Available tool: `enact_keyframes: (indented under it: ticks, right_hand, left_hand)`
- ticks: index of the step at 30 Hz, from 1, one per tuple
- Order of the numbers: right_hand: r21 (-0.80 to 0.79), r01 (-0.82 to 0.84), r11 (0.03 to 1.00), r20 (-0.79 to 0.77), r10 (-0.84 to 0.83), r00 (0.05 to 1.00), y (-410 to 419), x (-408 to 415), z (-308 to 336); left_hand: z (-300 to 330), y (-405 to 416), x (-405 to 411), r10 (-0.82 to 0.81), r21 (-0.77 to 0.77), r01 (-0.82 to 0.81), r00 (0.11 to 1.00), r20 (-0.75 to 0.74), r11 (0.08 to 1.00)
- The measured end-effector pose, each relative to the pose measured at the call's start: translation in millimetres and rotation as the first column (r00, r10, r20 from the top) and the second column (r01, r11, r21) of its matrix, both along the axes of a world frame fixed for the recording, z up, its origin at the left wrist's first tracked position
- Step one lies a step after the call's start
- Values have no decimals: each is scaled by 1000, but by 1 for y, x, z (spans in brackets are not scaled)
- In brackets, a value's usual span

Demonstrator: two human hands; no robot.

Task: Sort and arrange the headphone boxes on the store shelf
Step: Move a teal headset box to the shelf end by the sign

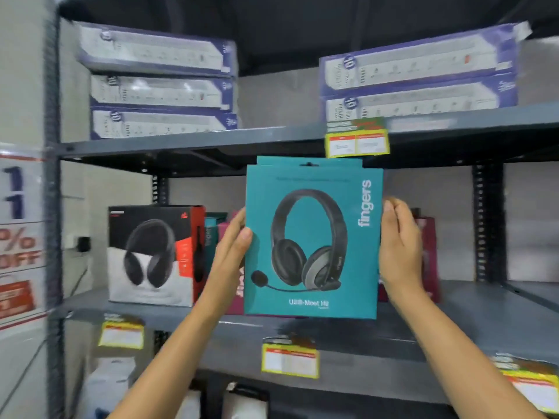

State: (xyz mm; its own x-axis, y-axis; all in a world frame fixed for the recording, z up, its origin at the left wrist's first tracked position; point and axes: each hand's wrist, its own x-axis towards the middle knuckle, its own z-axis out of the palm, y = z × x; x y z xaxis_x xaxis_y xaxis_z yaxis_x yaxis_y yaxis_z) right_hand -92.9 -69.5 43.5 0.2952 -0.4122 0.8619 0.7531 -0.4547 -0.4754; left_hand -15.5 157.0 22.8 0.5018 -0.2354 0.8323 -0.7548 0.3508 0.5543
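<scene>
Grey store shelf: your left hand and right hand clamp the teal headphone box by its side edges, keeping it upright, facing you.

Grey metal shelf unit, perforated uprights. Top shelf: 3 stacked white/blue long boxes at left, 2 more stacked at right. Mid shelf: black/red/white headphone box standing at left, maroon boxes further right (partly hidden). Yellow price tags on shelf edges.
</scene>
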Motion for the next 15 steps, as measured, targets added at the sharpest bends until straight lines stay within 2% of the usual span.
enact_keyframes:
  ticks: [3,10,12,15]
  right_hand:
    - [-52,-92,994,-46,90,995,75,33,6]
    - [-165,-334,928,-259,286,923,241,120,6]
    - [-130,-475,870,-356,406,842,286,148,2]
    - [40,-693,719,-466,627,624,353,194,-14]
  left_hand:
    - [2,75,16,97,-84,-97,995,-12,992]
    - [2,249,61,323,-111,-326,945,-47,939]
    - [-3,294,74,422,-106,-426,905,-59,899]
    - [-18,352,95,579,-62,-581,814,-56,811]
